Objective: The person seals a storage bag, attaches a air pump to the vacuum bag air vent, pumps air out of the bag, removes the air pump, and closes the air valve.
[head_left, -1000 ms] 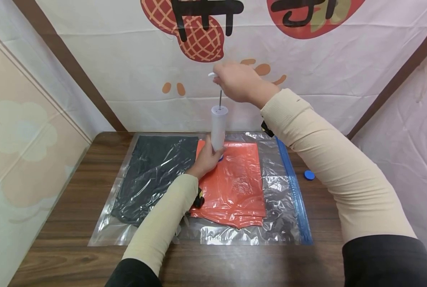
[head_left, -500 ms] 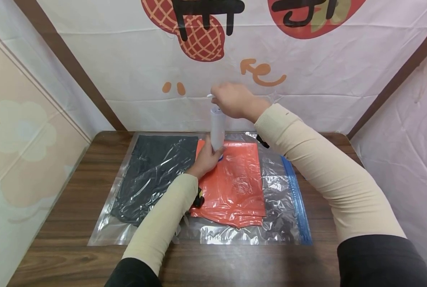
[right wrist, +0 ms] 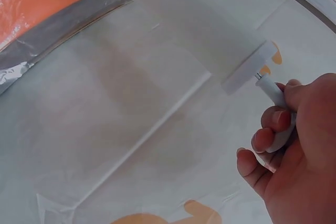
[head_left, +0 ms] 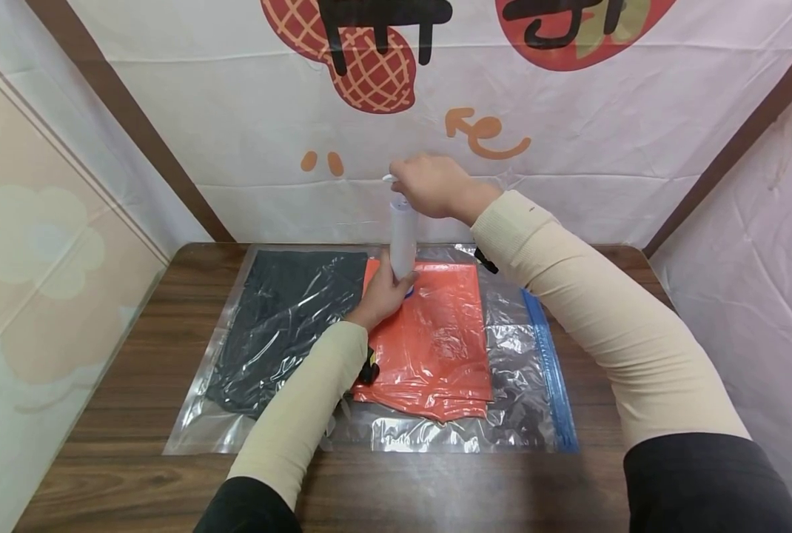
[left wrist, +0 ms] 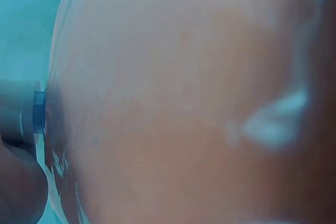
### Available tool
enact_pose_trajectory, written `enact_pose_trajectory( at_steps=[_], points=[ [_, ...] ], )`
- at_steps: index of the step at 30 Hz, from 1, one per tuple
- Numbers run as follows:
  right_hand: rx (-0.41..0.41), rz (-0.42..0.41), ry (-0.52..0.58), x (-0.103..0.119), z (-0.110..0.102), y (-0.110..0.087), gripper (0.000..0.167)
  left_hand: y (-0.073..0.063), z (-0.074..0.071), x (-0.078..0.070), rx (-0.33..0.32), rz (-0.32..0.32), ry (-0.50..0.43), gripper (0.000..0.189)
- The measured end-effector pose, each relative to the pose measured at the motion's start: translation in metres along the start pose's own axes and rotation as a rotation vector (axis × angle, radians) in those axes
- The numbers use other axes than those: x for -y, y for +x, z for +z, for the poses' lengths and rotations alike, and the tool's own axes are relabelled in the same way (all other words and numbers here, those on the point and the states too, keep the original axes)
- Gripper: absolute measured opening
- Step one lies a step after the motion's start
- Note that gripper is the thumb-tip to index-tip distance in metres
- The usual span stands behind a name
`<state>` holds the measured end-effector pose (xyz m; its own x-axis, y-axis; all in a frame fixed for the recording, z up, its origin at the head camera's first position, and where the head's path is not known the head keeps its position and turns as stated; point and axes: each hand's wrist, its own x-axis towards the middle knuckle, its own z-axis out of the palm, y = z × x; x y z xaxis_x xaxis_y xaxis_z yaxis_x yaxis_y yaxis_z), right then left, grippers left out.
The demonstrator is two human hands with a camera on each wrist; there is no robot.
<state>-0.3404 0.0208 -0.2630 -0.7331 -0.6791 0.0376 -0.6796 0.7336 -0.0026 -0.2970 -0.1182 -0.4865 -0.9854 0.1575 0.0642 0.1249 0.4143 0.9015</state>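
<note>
A white hand pump (head_left: 403,237) stands upright at the far side of a clear vacuum storage bag (head_left: 512,355). My left hand (head_left: 381,295) grips the lower barrel, just above the blue valve (head_left: 409,292). In the left wrist view the pump's base (left wrist: 18,111) meets that valve; the rest is blurred. My right hand (head_left: 432,185) holds the pump's white handle, low over the barrel top. In the right wrist view, fingers curl round the handle (right wrist: 283,135), with a short bit of rod showing. Inside the bag lie a folded black item (head_left: 289,318) and a folded orange-red item (head_left: 436,333).
The bag lies flat on a dark wooden table (head_left: 123,414), with its blue zip strip (head_left: 548,370) along the right side. A printed fabric sheet (head_left: 249,126) hangs right behind the table's far edge, and fabric also stands at both sides.
My right hand has moved down, pushing the pump handle from high above the barrel to near its top. It stays there over the last half second. My left hand keeps its grip.
</note>
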Motion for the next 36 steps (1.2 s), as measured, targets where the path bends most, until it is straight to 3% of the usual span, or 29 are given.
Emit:
enact_pose_trajectory(
  at_steps=[20,36],
  points=[
    [-0.05,0.048,0.034,-0.005,-0.052,-0.004,0.028,0.002,0.001,-0.005,-0.001,-0.002,0.007,0.07],
    [-0.153,0.069,0.017,-0.001,-0.083,-0.003,0.037,-0.001,-0.001,0.002,0.011,-0.01,0.015,0.079]
  ],
)
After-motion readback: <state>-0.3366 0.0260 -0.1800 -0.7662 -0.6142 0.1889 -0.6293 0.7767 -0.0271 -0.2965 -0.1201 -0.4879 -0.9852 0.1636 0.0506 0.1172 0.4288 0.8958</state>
